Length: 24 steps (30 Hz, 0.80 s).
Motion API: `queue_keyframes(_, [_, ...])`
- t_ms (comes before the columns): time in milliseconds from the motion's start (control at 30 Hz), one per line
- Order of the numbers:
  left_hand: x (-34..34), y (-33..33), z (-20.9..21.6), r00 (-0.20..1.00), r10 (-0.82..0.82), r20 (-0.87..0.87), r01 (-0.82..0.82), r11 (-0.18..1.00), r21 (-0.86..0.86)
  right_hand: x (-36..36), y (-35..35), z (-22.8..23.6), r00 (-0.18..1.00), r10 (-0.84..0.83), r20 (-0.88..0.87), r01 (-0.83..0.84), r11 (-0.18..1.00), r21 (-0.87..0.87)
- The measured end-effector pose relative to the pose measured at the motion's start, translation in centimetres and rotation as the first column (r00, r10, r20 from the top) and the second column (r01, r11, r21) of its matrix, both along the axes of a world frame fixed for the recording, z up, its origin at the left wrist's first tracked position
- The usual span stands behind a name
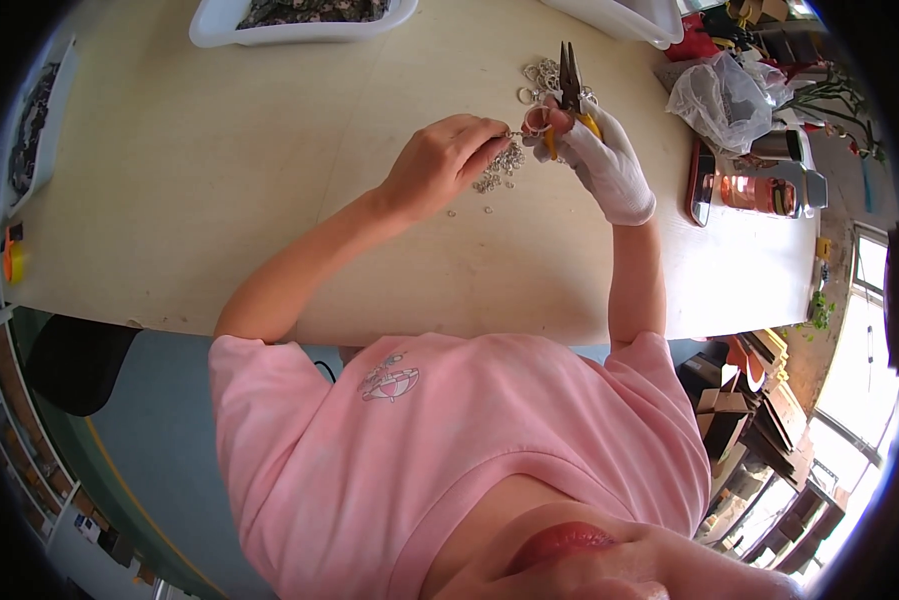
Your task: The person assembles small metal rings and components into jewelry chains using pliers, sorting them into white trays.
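My left hand (434,165) is bare and closed, with thumb and forefinger pinching the end of a small silvery metal piece (514,134), perhaps a short chain. My right hand (614,175) wears a white glove with some fingertips uncovered. It is closed round needle-nose pliers (569,75) with dark jaws pointing away from me and yellow handles. A metal ring (537,119) sits at the right fingertips, facing the left hand. Just beyond lies a heap of larger metal rings (541,72). Below the fingers spreads a pile of small metal rings (497,174).
White plastic trays stand at the far edge (304,36) and the left (54,130), holding dark patterned pieces. On the right of the table (389,270) are a clear plastic bag (719,100), a phone (700,180) and a bottle (769,192). A tape roll (14,262) lies far left.
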<state>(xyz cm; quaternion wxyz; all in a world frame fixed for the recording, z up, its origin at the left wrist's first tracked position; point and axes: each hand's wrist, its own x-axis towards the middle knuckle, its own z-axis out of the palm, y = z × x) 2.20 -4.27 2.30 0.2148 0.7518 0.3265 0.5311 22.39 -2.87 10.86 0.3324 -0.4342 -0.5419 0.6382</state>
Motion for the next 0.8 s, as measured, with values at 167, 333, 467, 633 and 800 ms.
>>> queue_keyframes(167, [-0.4, 0.1, 0.4, 1.000, 0.023, -0.009, -0.023, 1.000, -0.005, 0.7, -0.4, 0.1, 0.995, 0.040, 0.092, -0.048, 0.995, 0.083])
queue_keyframes(333, [-0.9, 0.4, 1.3, 0.995, 0.070, 0.074, -0.079, 0.988, 0.129, -0.7, -2.6, 0.5, 0.707, -0.380, 0.597, -0.195, 0.706, 0.681])
queue_keyframes(467, [-1.3, 0.5, 2.3, 0.993, 0.079, 0.086, -0.096, 0.969, 0.227, -1.7, -3.7, 0.3, 0.754, -0.425, 0.501, -0.216, 0.560, 0.800])
queue_keyframes(633, [-1.3, 0.5, 2.2, 0.988, 0.112, 0.110, -0.137, 0.959, 0.250, -2.6, -3.9, -0.2, 0.739, -0.453, 0.498, -0.248, 0.504, 0.827])
queue_keyframes(800, [-1.3, 0.5, 2.0, 0.989, 0.081, 0.121, -0.109, 0.963, 0.247, -2.4, -4.1, -0.2, 0.688, -0.496, 0.530, -0.294, 0.478, 0.828])
